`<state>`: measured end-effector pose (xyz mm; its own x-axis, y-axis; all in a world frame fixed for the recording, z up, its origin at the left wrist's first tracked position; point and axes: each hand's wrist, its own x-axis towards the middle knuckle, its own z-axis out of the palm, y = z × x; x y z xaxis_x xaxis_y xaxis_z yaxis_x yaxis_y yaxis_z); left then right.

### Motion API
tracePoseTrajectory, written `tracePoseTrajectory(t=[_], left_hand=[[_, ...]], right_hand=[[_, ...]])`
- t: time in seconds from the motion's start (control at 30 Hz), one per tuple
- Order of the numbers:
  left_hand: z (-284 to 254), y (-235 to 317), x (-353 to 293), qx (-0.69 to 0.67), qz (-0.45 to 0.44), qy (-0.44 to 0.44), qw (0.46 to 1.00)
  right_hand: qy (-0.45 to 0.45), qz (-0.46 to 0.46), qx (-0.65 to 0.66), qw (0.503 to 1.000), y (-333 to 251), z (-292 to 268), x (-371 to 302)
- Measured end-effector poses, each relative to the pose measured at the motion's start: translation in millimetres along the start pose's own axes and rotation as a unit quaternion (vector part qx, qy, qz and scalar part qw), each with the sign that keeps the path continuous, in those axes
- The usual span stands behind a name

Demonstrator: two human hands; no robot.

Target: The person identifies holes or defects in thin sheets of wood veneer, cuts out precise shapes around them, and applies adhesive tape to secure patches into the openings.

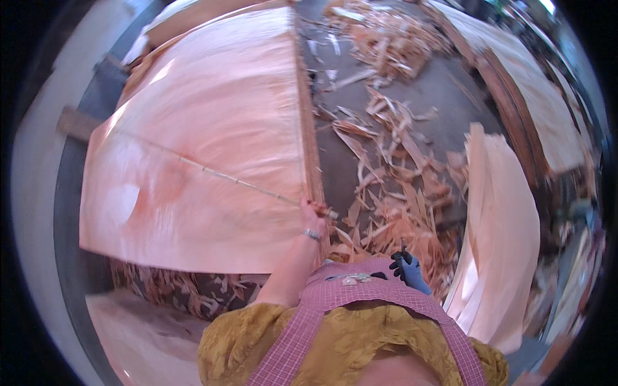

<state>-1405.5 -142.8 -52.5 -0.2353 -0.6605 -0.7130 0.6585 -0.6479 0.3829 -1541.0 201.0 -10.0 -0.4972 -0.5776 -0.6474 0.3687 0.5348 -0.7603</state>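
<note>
My bare left hand (313, 211), with a metal band at the wrist, is closed around the end of a long thin stick (235, 180). The stick is pale and jointed like bamboo, and runs left and away across a large stack of pinkish wood veneer sheets (212, 103). This hand is at the stack's right edge. My right hand (408, 269) wears a blue glove with black fingers and is in front of my apron's right side. Its fingers are curled, and a thin dark tip sticks up from them; what it belongs to I cannot make out.
Torn veneer scraps (412, 219) litter the dark floor right of the stack, with a bigger heap (393, 42) farther off. Curled veneer sheets (499, 238) stand at my right. Another veneer stack (528, 96) lies at the far right. A sheet (141, 341) is at the lower left.
</note>
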Motion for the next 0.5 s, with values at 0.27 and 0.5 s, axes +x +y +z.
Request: tracePoseTrajectory(t=[0.27,0.5], left_hand=[[-130,20,-220,-0.010,0.213,0.168,0.962],[-185,-135,-432,-0.007,0.381,0.249,0.890]], right_hand=[[-0.356,-0.024,-0.250,0.900,-75,-14,148],[-0.625,-0.049,-0.405,0.665,-38,46,97]])
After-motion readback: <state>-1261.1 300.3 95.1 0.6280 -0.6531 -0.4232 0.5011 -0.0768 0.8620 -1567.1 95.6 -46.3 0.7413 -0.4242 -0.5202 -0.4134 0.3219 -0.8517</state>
